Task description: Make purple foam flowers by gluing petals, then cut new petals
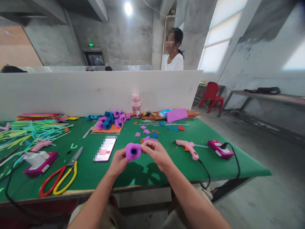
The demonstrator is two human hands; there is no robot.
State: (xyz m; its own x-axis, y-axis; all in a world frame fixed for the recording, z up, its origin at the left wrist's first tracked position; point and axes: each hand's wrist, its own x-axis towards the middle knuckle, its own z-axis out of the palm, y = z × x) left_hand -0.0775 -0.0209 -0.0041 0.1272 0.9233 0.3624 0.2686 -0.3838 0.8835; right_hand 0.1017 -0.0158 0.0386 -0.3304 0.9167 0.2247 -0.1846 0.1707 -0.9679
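Observation:
A purple artificial flower (133, 155) with a dark blue centre is held up over the front part of the green table. My left hand (119, 161) is closed on its left side, the fingertips partly hidden behind the petals. On the other side, my right hand (156, 154) pinches the edge of a petal between thumb and forefinger. Just beyond the hands lie loose purple petals (146, 131) and a blue petal (154, 134). Left of my left hand rests a phone (106, 149). A pink glue gun (188, 148) lies to the right of my right hand.
Scissors with red and yellow handles (64, 175) lie at the front left, near a purple power strip (41, 163). Finished flowers (111, 120) and a pink bottle (136, 106) stand at the back. Another power strip (220, 149) sits right. A person (175, 51) is beyond the white partition (100, 92).

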